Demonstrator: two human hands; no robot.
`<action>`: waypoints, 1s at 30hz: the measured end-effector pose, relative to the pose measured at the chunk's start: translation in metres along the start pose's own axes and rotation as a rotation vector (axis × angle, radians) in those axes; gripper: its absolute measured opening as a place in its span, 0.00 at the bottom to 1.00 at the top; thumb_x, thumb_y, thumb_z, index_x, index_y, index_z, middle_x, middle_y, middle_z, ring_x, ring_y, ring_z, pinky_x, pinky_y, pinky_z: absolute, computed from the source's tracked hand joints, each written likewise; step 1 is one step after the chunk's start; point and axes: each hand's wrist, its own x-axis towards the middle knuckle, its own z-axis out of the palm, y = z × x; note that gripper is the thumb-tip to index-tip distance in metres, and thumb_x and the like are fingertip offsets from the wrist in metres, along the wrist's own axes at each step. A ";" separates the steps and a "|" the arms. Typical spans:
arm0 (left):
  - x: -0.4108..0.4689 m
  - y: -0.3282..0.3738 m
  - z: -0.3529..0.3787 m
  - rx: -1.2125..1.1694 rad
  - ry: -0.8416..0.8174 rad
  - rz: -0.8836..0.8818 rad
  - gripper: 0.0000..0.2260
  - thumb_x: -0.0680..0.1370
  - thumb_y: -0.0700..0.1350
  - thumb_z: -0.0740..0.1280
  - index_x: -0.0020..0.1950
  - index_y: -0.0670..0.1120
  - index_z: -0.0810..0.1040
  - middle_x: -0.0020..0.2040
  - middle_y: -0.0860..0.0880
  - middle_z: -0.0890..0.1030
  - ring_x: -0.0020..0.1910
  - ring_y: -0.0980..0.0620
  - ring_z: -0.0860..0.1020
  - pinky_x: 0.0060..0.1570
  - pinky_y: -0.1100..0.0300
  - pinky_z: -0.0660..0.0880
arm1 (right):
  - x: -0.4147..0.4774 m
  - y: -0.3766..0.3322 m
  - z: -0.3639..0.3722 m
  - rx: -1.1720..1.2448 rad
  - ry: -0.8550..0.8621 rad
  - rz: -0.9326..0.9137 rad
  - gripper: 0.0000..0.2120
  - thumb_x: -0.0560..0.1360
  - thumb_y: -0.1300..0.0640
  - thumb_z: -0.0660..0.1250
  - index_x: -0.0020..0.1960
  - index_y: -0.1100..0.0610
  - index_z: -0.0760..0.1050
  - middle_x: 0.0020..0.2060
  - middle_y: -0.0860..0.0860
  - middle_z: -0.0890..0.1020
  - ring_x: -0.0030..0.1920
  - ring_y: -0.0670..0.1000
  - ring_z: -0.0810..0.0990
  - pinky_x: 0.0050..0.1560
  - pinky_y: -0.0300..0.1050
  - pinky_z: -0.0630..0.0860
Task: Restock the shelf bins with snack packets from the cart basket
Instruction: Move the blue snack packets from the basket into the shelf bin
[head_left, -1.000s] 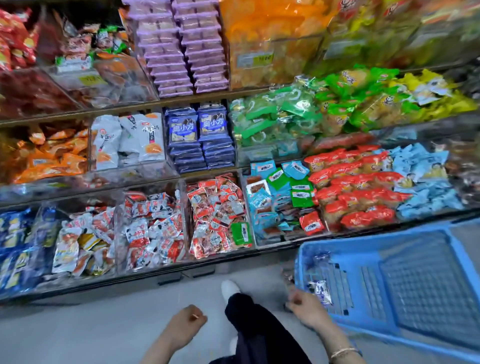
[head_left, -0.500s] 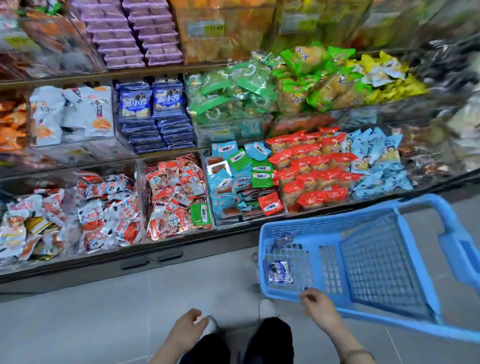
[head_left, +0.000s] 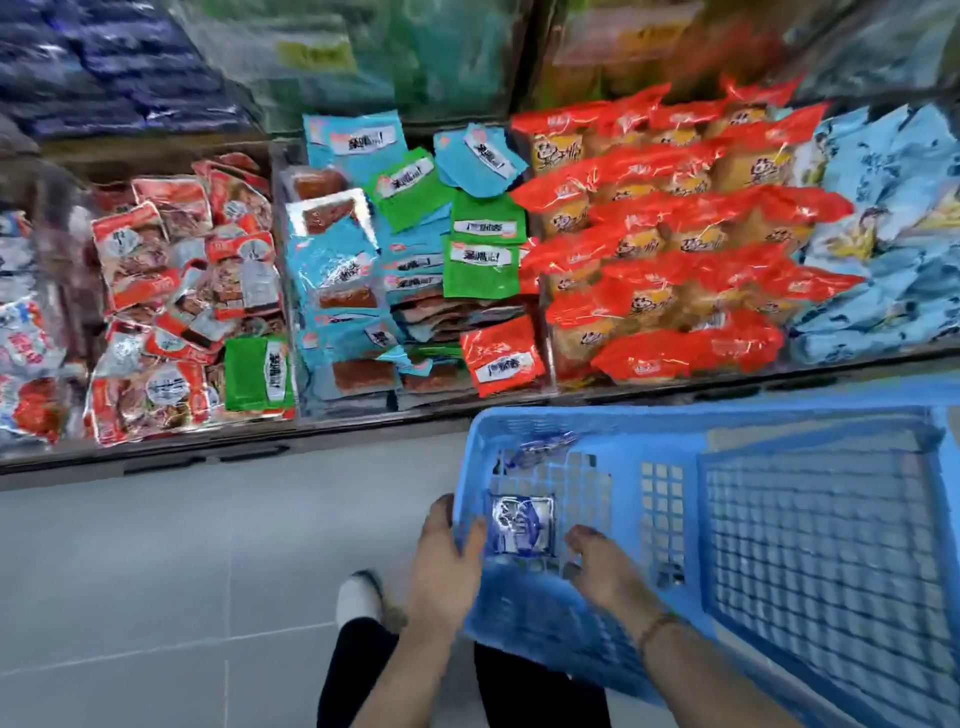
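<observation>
Left hand (head_left: 447, 561): fingers (head_left: 440, 512) outside and thumb inside the near-left wall of the basket (head_left: 675, 418), gripping it; right hand (head_left: 605, 569): inside the basket, fingers (head_left: 579, 535) loosely spread, holding nothing, tips just beside a blue-and-white packet (head_left: 522, 525) (contact cannot be told); a second packet (head_left: 543, 448) lies by the basket's far wall; shelf bins (head_left: 363, 410) hold mixed packets.
</observation>
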 end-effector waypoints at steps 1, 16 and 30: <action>0.004 0.000 0.008 -0.006 0.040 0.005 0.05 0.79 0.48 0.62 0.54 0.54 0.70 0.39 0.57 0.77 0.35 0.63 0.76 0.32 0.74 0.67 | 0.015 0.000 0.005 -0.051 0.005 -0.010 0.12 0.74 0.61 0.63 0.57 0.57 0.73 0.57 0.57 0.77 0.58 0.56 0.77 0.57 0.45 0.73; 0.010 -0.006 0.023 -0.058 0.211 0.074 0.07 0.74 0.55 0.66 0.43 0.55 0.70 0.33 0.56 0.78 0.35 0.65 0.76 0.31 0.70 0.68 | 0.061 -0.005 0.016 0.186 0.095 -0.133 0.11 0.73 0.61 0.69 0.54 0.57 0.73 0.49 0.53 0.72 0.55 0.55 0.72 0.54 0.44 0.71; -0.001 -0.011 0.022 -0.106 0.198 0.523 0.20 0.81 0.57 0.54 0.65 0.47 0.74 0.62 0.57 0.73 0.64 0.54 0.71 0.62 0.52 0.70 | 0.000 -0.059 -0.008 1.111 -0.087 -0.288 0.08 0.72 0.50 0.67 0.51 0.47 0.78 0.48 0.51 0.84 0.49 0.49 0.82 0.52 0.43 0.78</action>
